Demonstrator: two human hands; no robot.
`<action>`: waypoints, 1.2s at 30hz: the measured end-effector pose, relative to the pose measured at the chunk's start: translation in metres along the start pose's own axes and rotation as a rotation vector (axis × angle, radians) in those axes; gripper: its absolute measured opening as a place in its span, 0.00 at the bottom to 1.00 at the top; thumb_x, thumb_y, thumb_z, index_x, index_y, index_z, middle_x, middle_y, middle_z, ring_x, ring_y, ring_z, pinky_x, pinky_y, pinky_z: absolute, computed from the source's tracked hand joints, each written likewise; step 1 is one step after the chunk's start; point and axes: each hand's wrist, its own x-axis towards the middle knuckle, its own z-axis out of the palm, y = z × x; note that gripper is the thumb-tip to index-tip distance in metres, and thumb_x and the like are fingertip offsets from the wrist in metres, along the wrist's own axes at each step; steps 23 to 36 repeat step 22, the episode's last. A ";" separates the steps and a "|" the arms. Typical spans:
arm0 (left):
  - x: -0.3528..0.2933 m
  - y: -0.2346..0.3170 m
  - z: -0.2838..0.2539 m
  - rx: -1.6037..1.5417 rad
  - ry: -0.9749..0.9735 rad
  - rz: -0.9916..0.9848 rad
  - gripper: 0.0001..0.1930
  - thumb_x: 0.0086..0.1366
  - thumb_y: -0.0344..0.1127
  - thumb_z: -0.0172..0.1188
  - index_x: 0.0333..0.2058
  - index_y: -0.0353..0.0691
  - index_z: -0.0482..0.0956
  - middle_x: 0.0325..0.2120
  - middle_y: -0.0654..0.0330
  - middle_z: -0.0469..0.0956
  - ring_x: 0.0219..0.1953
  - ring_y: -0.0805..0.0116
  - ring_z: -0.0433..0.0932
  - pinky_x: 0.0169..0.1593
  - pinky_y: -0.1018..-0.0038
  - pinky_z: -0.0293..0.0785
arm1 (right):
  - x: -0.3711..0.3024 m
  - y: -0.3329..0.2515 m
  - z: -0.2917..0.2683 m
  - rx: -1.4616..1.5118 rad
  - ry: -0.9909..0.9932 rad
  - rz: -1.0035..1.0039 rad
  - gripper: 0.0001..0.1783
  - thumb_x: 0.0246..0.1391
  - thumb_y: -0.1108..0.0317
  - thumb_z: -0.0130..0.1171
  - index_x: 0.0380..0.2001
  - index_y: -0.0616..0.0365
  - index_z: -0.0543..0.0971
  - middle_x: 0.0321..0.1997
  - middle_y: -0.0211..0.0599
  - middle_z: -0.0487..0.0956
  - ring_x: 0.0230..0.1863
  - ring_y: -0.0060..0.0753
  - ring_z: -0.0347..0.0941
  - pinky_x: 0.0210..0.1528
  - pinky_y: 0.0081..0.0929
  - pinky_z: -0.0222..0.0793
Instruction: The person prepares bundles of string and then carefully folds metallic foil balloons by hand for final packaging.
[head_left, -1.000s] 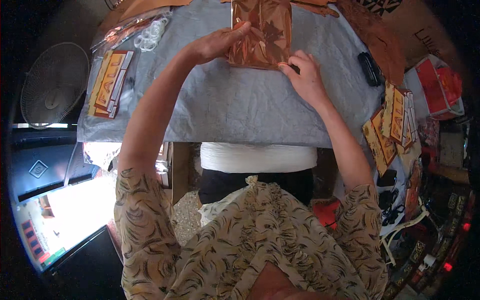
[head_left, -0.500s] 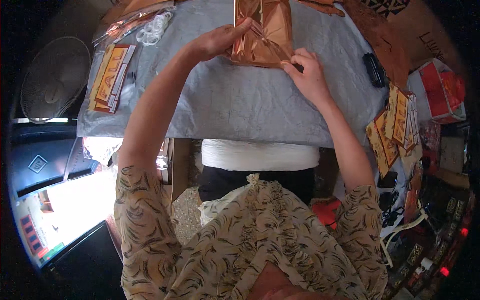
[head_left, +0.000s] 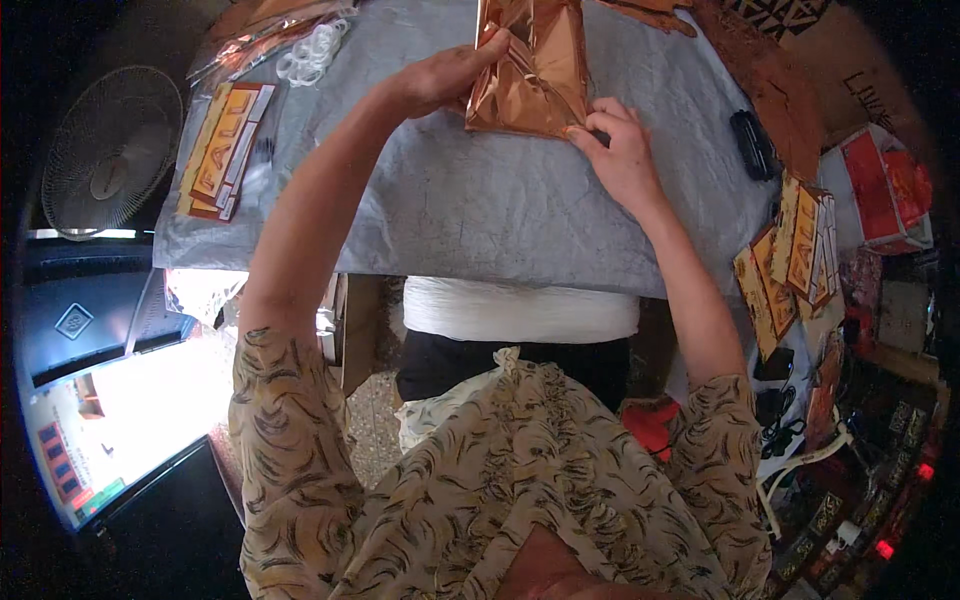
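Observation:
A shiny copper-coloured foil packet (head_left: 548, 70) is at the far middle of the table, its top cut off by the picture's edge. My left hand (head_left: 445, 82) grips its left side, the thumb lying over the creased foil and the other fingers hidden beneath. At the packet's near right corner, my right hand (head_left: 622, 155) pinches the foil between thumb and bent fingers. The foil is wrinkled and reflects light; what it contains cannot be made out.
A grey cloth (head_left: 440, 210) covers the table. White rings (head_left: 312, 52) and printed cards (head_left: 222, 150) lie left. Toward the right are a black case (head_left: 752, 145), more cards (head_left: 790, 250) and a red-and-white box (head_left: 875, 190). A fan (head_left: 112, 155) stands beyond the left edge.
The packet's near edge has tilted slightly and its foil creases have shifted, looking smoother near the right corner. Both hands keep their hold, nearly in place.

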 end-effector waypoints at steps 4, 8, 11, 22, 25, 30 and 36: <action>-0.016 0.005 -0.004 -0.010 -0.103 -0.017 0.39 0.68 0.68 0.52 0.56 0.33 0.75 0.45 0.60 0.80 0.44 0.71 0.78 0.51 0.70 0.76 | -0.001 0.006 -0.003 0.026 -0.002 0.035 0.13 0.55 0.66 0.66 0.29 0.65 0.77 0.44 0.37 0.77 0.49 0.43 0.70 0.54 0.37 0.65; -0.042 -0.008 0.000 0.284 0.079 0.182 0.27 0.65 0.52 0.66 0.48 0.30 0.83 0.48 0.56 0.80 0.45 0.68 0.79 0.51 0.71 0.76 | 0.000 0.007 0.001 0.033 0.007 0.011 0.12 0.56 0.66 0.65 0.29 0.66 0.78 0.44 0.38 0.77 0.49 0.44 0.71 0.54 0.36 0.66; -0.055 -0.021 0.010 0.367 0.263 0.290 0.20 0.63 0.45 0.70 0.42 0.30 0.86 0.48 0.53 0.81 0.45 0.68 0.81 0.50 0.71 0.76 | 0.001 0.006 0.002 0.020 0.007 0.032 0.11 0.56 0.66 0.65 0.29 0.65 0.79 0.44 0.38 0.78 0.49 0.44 0.72 0.54 0.36 0.66; -0.052 -0.044 0.023 0.655 0.451 0.443 0.22 0.63 0.45 0.69 0.52 0.42 0.81 0.49 0.55 0.81 0.43 0.60 0.82 0.48 0.65 0.78 | 0.002 0.006 0.012 -0.043 0.032 0.100 0.11 0.54 0.65 0.65 0.28 0.64 0.82 0.46 0.39 0.80 0.52 0.46 0.71 0.61 0.37 0.62; -0.052 -0.044 0.023 0.655 0.451 0.443 0.22 0.63 0.45 0.69 0.52 0.42 0.81 0.49 0.55 0.81 0.43 0.60 0.82 0.48 0.65 0.78 | 0.002 0.006 0.012 -0.043 0.032 0.100 0.11 0.54 0.65 0.65 0.28 0.64 0.82 0.46 0.39 0.80 0.52 0.46 0.71 0.61 0.37 0.62; -0.052 -0.044 0.023 0.655 0.451 0.443 0.22 0.63 0.45 0.69 0.52 0.42 0.81 0.49 0.55 0.81 0.43 0.60 0.82 0.48 0.65 0.78 | 0.002 0.006 0.012 -0.043 0.032 0.100 0.11 0.54 0.65 0.65 0.28 0.64 0.82 0.46 0.39 0.80 0.52 0.46 0.71 0.61 0.37 0.62; -0.052 -0.044 0.023 0.655 0.451 0.443 0.22 0.63 0.45 0.69 0.52 0.42 0.81 0.49 0.55 0.81 0.43 0.60 0.82 0.48 0.65 0.78 | 0.002 0.006 0.012 -0.043 0.032 0.100 0.11 0.54 0.65 0.65 0.28 0.64 0.82 0.46 0.39 0.80 0.52 0.46 0.71 0.61 0.37 0.62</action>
